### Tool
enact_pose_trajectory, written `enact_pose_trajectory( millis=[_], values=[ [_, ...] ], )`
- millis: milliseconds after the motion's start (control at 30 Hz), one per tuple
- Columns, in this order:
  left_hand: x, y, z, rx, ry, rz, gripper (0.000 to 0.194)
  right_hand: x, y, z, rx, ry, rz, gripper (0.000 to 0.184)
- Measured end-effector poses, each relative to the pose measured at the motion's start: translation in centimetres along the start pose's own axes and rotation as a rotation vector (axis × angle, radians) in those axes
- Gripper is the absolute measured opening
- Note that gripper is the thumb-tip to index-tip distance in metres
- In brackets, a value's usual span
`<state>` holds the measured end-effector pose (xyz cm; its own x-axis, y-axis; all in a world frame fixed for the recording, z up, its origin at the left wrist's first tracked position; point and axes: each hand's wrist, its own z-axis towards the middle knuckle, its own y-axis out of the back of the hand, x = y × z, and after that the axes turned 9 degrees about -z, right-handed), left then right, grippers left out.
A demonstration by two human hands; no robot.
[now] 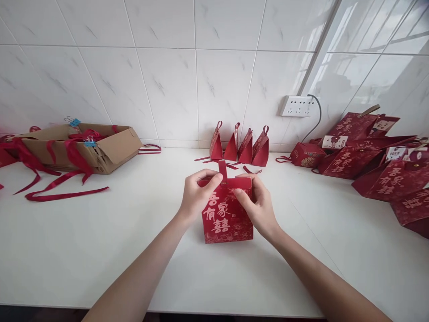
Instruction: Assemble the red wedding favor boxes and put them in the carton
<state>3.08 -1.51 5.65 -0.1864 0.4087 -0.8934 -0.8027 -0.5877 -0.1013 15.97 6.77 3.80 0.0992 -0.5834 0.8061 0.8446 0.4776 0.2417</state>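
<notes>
A red gift box point(228, 219) with pale Chinese lettering stands on the white table, between my two hands. At its top edge, my left hand point(201, 190) pinches the base of a short red strap point(222, 169) that sticks up. My right hand point(258, 201) grips the box's upper right corner, thumb on the front and fingers behind, where they are partly hidden. Just beyond the box, loose red strap pieces point(252, 170) lie on the table.
Several small red boxes with looped handles point(246, 147) stand by the tiled wall. On the left is a cardboard box point(114, 154) with red ribbons point(72, 193) spilling out. More red gift boxes point(348, 161) crowd the right side, below a power strip point(297, 106).
</notes>
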Motion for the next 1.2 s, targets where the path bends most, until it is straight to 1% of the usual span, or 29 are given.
enact_pose_trajectory(
  millis=[67,133,233,367,533,600,733,800,900,1000,1100,1200],
  values=[
    [-0.02,-0.37,-0.38,0.050,-0.046,0.030,0.017,0.28,0.01,-0.05,-0.060,0.058,-0.071,0.020],
    [-0.16,-0.68,-0.73,0.082,-0.079,0.053,0.017,0.41,0.04,-0.07,-0.098,0.141,-0.104,0.020],
    [-0.37,-0.92,-1.03,0.063,-0.101,0.069,0.017,0.37,0.09,-0.12,-0.123,0.216,-0.125,0.014],
    [-0.40,-1.03,-1.05,0.027,-0.111,0.098,0.018,0.23,0.07,-0.20,-0.134,0.189,-0.154,0.006],
    [-0.37,-1.14,-1.02,0.021,-0.110,0.113,0.020,0.26,0.02,-0.22,-0.126,0.161,-0.126,0.004],
    [-0.35,-0.98,-0.98,0.055,-0.106,0.089,0.019,0.29,0.03,-0.24,-0.117,0.147,-0.109,0.005],
    [-0.30,-0.41,-0.88,0.222,-0.099,-0.008,0.012,0.29,0.04,-0.24,-0.118,0.119,-0.086,0.006],
    [-0.28,-0.25,-0.84,0.259,-0.099,-0.010,0.009,0.25,0.04,-0.20,-0.120,0.102,-0.084,0.006],
    [-0.23,-0.31,-0.81,0.204,-0.108,0.057,0.008,0.17,0.05,-0.12,-0.119,0.094,-0.077,0.006],
    [-0.12,-0.50,-0.84,0.140,-0.118,0.103,0.009,0.05,0.11,-0.08,-0.103,0.118,-0.065,0.005],
    [0.03,-0.56,-0.94,0.108,-0.131,0.114,0.008,-0.05,0.18,-0.08,-0.080,0.148,-0.049,0.001],
    [0.18,-0.52,-1.03,0.094,-0.137,0.117,0.006,-0.06,0.19,-0.05,-0.082,0.156,-0.042,0.003]
  ],
)
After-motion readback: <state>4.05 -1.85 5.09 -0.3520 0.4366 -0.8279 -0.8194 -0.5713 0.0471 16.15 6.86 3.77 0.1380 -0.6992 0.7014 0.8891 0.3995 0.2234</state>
